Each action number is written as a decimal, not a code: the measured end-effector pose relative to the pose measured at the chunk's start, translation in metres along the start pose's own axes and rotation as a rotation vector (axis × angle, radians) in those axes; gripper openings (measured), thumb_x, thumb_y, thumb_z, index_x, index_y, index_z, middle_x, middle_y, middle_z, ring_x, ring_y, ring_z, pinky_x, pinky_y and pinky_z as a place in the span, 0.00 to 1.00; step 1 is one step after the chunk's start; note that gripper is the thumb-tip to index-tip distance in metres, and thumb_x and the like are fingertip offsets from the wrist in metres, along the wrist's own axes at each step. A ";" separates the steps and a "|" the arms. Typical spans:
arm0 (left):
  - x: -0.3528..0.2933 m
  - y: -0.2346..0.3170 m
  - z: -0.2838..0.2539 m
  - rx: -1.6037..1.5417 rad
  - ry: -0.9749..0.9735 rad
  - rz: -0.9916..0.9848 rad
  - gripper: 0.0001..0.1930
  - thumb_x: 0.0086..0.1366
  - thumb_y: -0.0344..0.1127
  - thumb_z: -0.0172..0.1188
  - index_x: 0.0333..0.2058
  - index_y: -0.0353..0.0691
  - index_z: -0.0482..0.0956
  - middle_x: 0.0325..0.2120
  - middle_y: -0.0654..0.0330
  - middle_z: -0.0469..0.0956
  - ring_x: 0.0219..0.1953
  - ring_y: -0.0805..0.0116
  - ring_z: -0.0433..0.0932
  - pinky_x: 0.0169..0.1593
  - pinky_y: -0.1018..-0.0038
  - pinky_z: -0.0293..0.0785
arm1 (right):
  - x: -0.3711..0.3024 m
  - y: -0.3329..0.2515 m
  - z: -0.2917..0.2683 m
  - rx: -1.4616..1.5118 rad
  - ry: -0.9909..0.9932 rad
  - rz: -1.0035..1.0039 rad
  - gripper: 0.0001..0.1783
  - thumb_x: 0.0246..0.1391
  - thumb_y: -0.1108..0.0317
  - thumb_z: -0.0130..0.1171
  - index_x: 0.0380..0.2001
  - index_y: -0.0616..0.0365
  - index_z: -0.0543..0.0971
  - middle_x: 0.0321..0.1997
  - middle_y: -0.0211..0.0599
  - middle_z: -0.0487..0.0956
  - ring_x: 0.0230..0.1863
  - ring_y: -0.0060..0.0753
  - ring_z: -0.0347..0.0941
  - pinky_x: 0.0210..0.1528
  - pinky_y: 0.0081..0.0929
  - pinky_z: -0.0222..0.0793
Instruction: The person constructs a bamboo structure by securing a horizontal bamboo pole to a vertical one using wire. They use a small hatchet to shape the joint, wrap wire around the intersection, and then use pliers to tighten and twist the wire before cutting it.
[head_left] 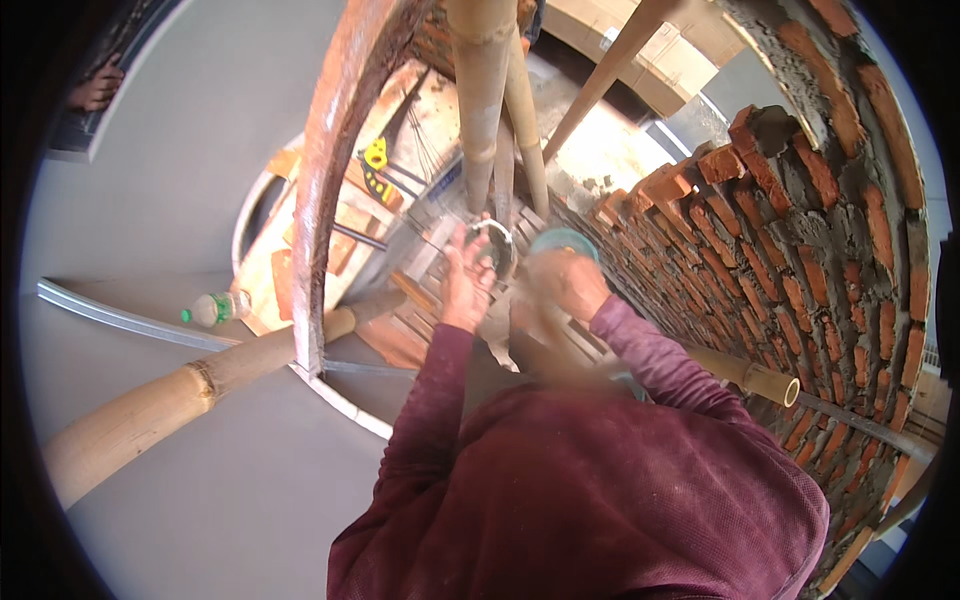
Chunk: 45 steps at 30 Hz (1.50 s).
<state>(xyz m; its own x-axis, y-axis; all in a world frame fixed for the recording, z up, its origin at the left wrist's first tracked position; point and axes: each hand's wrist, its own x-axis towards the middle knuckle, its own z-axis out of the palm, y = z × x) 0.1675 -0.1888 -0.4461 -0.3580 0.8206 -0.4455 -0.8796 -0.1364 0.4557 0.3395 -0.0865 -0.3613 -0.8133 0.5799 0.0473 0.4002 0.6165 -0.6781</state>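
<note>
My left hand (pixel 466 283) is raised palm up near the middle of the view, its fingers apart. Right beside its fingers is a dark, rounded container with a white curved handle or rim (pixel 493 227); whether they touch is unclear. My right hand (pixel 566 283) is at the near side of a teal, bowl-like container (pixel 563 241). Motion smears its fingers, so any grip is hidden. A brownish blur covers the space below that hand. Both forearms wear maroon sleeves. Wooden slats (pixel 425 262) lie beneath the hands.
An unfinished brick wall (pixel 740 240) curves along the right. Upright bamboo poles (pixel 482 90) stand ahead; another pole (pixel 200 385) crosses at left, near a plastic bottle (pixel 215 308). A yellow-and-black handled tool (pixel 376 165) lies on boards. Another hand (pixel 97 88) shows at upper left.
</note>
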 end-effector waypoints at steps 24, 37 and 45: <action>0.046 0.062 0.063 -0.001 -0.092 0.181 0.11 0.71 0.45 0.45 0.39 0.44 0.67 0.26 0.69 0.63 0.20 0.82 0.58 0.21 0.86 0.56 | -0.104 0.059 -0.111 -0.232 -0.226 0.131 0.08 0.55 0.63 0.54 0.32 0.53 0.80 0.30 0.44 0.79 0.33 0.52 0.75 0.33 0.41 0.70; 0.019 0.024 0.056 0.158 -0.031 0.068 0.11 0.71 0.43 0.45 0.43 0.44 0.68 0.31 0.68 0.68 0.22 0.83 0.60 0.21 0.87 0.57 | -0.131 0.026 -0.069 -0.090 -0.259 0.243 0.12 0.56 0.61 0.54 0.31 0.57 0.79 0.28 0.44 0.80 0.30 0.47 0.77 0.33 0.36 0.72; 0.013 0.013 0.051 0.154 0.009 0.051 0.12 0.71 0.47 0.45 0.38 0.45 0.69 0.27 0.69 0.67 0.21 0.82 0.59 0.21 0.86 0.56 | -0.129 0.018 -0.058 0.128 -0.347 0.319 0.14 0.58 0.60 0.52 0.37 0.58 0.79 0.30 0.46 0.80 0.34 0.46 0.77 0.38 0.36 0.70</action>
<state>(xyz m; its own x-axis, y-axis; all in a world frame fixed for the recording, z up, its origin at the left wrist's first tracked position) 0.1675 -0.1513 -0.4067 -0.4044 0.8095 -0.4257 -0.8021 -0.0903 0.5903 0.4763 -0.1192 -0.3370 -0.7602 0.5039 -0.4101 0.6147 0.3538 -0.7049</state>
